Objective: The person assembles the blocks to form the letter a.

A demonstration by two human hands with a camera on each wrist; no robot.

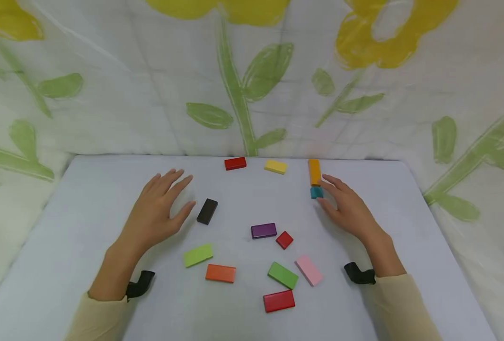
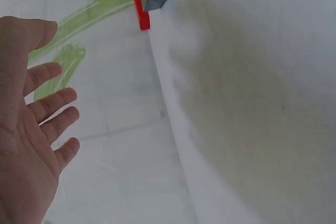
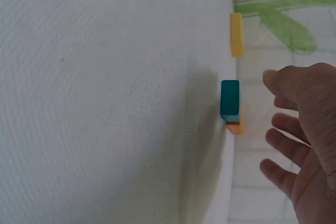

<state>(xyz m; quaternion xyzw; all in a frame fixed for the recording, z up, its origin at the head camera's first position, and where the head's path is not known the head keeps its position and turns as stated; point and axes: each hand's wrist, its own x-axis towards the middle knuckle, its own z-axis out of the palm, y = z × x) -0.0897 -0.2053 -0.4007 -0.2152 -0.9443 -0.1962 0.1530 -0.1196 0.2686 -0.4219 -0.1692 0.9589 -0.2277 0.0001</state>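
My left hand (image 1: pixel 156 211) is held over the left part of the white table with its fingers spread, holding nothing. The nearest thing to it is a black block (image 1: pixel 207 211), just right of the thumb. On the other side, my right hand (image 1: pixel 349 207) has its fingers extended beside a small teal block (image 1: pixel 316 192) and an orange-yellow block (image 1: pixel 314 172). In the right wrist view the teal block (image 3: pixel 230 98) stands apart from the fingers, with part of the orange-yellow block (image 3: pixel 236 128) showing behind it. Nothing is between those fingers either.
At the table's (image 1: pixel 81 208) back edge lie a red block (image 1: pixel 235 163) and a yellow block (image 1: pixel 275 166). Nearer the front are purple (image 1: pixel 263 230), small red (image 1: pixel 284 240), lime (image 1: pixel 198 255), orange (image 1: pixel 220 273), green (image 1: pixel 283 275), pink (image 1: pixel 308 270) and red (image 1: pixel 279 300) blocks.
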